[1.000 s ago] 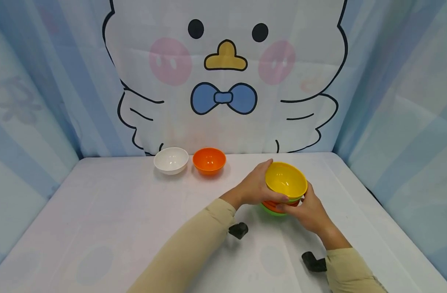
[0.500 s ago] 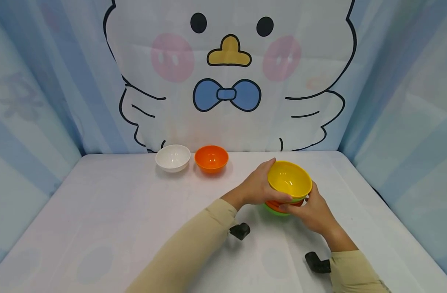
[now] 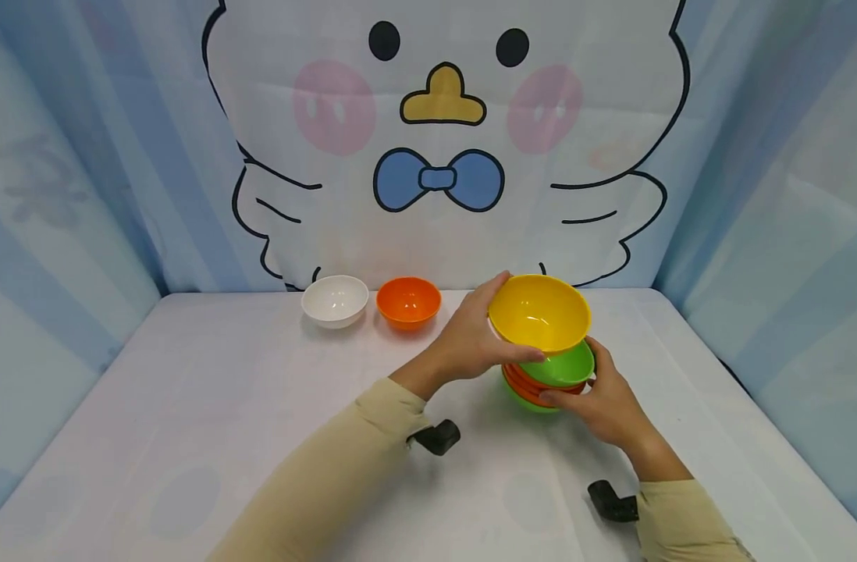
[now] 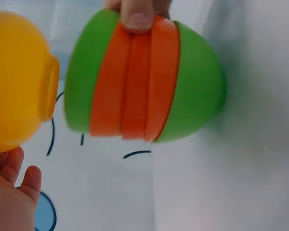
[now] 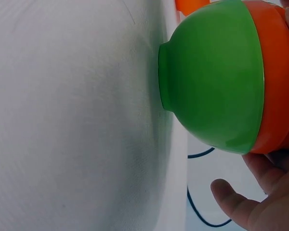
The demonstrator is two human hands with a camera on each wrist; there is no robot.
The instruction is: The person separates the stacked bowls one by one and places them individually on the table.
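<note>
In the head view my left hand (image 3: 467, 336) grips a yellow bowl (image 3: 539, 312) by its side, thumb along the near rim. The bowl is raised above a nested stack, and the left wrist view shows a gap between its foot and the stack. My right hand (image 3: 604, 410) holds the stack from the right, its thumb (image 4: 137, 19) pressing on the orange bands. A green bowl (image 3: 565, 367) sits on top, its inside showing. Several orange bowls (image 4: 137, 91) are below it, and another green bowl (image 5: 212, 77) forms the bottom, its foot right at the tabletop.
A white bowl (image 3: 335, 302) and an orange bowl (image 3: 408, 303) stand side by side at the table's back edge. The table has a white cloth (image 3: 190, 406). Behind it hangs a curtain (image 3: 435, 242) with a cartoon face; side curtains close in left and right.
My left hand has lifted the yellow bowl up and slightly left, out of the stack, uncovering the green bowl beneath. My right hand stays on the stack. The head view has shifted slightly.
</note>
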